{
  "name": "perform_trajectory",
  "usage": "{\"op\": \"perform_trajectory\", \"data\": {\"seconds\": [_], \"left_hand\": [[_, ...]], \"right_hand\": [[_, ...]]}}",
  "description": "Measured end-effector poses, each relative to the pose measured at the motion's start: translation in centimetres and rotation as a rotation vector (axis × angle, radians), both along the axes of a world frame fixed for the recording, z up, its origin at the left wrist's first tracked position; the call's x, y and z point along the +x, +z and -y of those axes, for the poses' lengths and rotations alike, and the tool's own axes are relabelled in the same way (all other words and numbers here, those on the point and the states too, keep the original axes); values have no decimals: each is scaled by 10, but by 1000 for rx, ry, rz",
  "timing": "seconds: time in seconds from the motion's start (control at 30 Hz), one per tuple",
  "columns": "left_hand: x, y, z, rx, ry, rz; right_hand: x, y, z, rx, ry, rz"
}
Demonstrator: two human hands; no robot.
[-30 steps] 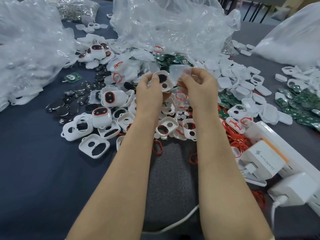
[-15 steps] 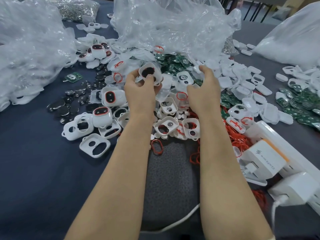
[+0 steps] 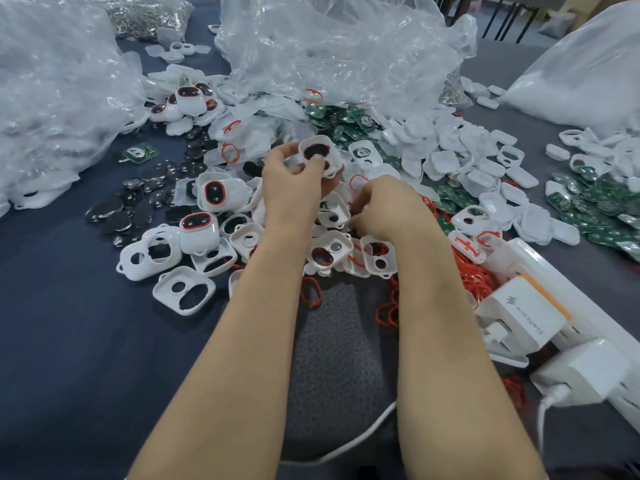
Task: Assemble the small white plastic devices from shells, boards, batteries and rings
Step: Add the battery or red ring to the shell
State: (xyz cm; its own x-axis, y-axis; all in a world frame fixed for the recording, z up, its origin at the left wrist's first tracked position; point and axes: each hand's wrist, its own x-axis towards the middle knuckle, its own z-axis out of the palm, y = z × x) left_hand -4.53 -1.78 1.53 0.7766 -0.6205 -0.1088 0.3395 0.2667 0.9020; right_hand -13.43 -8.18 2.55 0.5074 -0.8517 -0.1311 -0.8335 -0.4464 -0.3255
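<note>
My left hand (image 3: 294, 183) grips a white shell (image 3: 320, 157) with a dark oval window, held above the pile at table centre. My right hand (image 3: 388, 207) is lower and to the right, fingers curled down into the heap of white shells (image 3: 332, 251) and red rings (image 3: 358, 183); what it holds is hidden. Finished devices with red-ringed dark faces (image 3: 214, 194) lie left of my left hand. Coin batteries (image 3: 114, 211) are spread further left. Green boards (image 3: 341, 121) sit behind the held shell.
Clear plastic bags (image 3: 329, 46) rise at the back and left (image 3: 52, 84). More shells and green boards (image 3: 588, 199) cover the right side. A white power strip with chargers (image 3: 530, 313) lies at the near right. Loose red rings (image 3: 474, 275) lie beside it.
My left hand carried the shell slightly right and down. My right hand dropped from the far pile toward me into the shells and rings.
</note>
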Motion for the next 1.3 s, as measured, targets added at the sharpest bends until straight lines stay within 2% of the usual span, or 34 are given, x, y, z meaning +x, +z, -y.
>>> {"op": "perform_trajectory", "data": {"seconds": [0.23, 0.37, 0.47, 0.53, 0.7, 0.87, 1.07, 1.17, 1.3], "left_hand": [[2, -2, -1, 4, -19, -8], [2, -3, 0, 29, -32, 30], [3, -5, 1, 49, -32, 61], [3, -5, 1, 49, -35, 82], [2, -7, 0, 60, -29, 159], [2, -7, 0, 67, -35, 170], [0, -5, 0, 49, -26, 135], [0, -4, 0, 47, -17, 109], [0, -4, 2, 40, -5, 81]], "right_hand": [[-1, -7, 5, -26, -31, 98], [-4, -1, 7, 1, -109, 599], [-4, 3, 5, 288, -100, 952], [-3, 4, 5, 405, -82, 1045], [-2, 6, 3, 504, -40, 1130], [-1, 7, 1, 532, -7, 1128], [0, 7, -2, 461, -74, 1152], [3, 4, -4, 349, -65, 1124], [11, 5, -8, 297, -40, 1147]]}}
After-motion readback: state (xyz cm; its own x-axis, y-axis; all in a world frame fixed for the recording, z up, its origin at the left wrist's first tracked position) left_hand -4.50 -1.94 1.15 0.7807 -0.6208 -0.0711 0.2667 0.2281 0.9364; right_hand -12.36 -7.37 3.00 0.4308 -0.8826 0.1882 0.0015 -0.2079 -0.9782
